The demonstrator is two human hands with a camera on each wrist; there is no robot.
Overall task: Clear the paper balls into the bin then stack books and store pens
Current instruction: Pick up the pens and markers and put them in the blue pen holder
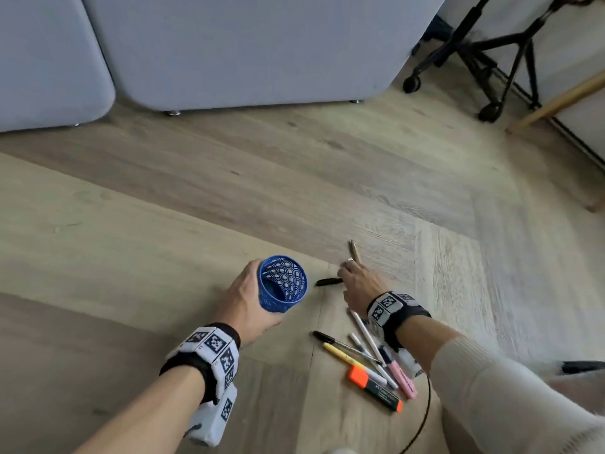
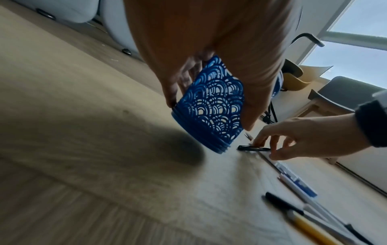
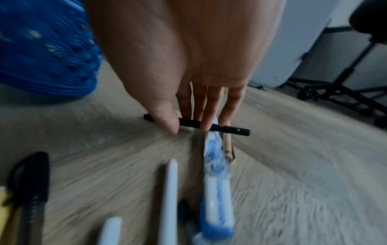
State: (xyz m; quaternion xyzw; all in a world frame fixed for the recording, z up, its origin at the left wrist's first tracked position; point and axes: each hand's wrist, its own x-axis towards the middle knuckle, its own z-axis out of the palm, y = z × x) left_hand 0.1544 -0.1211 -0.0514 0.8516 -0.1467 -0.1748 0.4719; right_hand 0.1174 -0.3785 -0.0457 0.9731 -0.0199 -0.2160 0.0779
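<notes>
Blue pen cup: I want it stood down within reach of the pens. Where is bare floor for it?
Bare floor lies left of the blue pen cup, between the left hand holding it and the sofa. Right of it is crowded: the right hand pinches the black pen, and loose pens lie by that wrist.

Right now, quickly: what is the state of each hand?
Left hand: holds the blue pen cup.
Right hand: fingertips at the black pen; pinch or not, cannot tell.

Marker-patterned wristbands [image 1: 211, 347]; cream right sleeve [image 1: 491, 391]
</notes>
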